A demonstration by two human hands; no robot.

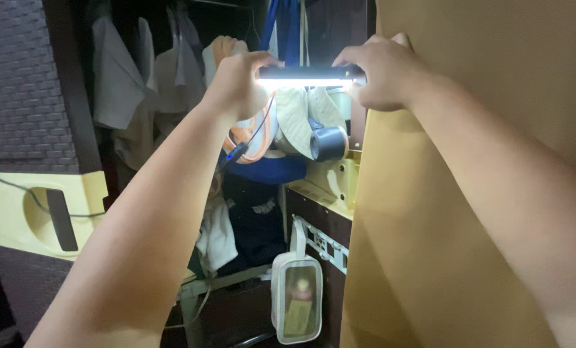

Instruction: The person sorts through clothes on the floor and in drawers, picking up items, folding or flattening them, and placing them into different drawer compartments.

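Evidently both hands, left hand [239, 80] and right hand [378, 74], grip opposite ends of the lit light bar [307, 77], keeping it level above the hanging hat [301, 119].

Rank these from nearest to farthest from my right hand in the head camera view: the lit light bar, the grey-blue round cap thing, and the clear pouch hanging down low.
1. Light bar: held at its right end by the right hand.
2. Grey-blue round cap: below and slightly left of that hand, among the hanging clothes.
3. Clear pouch: lowest, near the bottom of the view.
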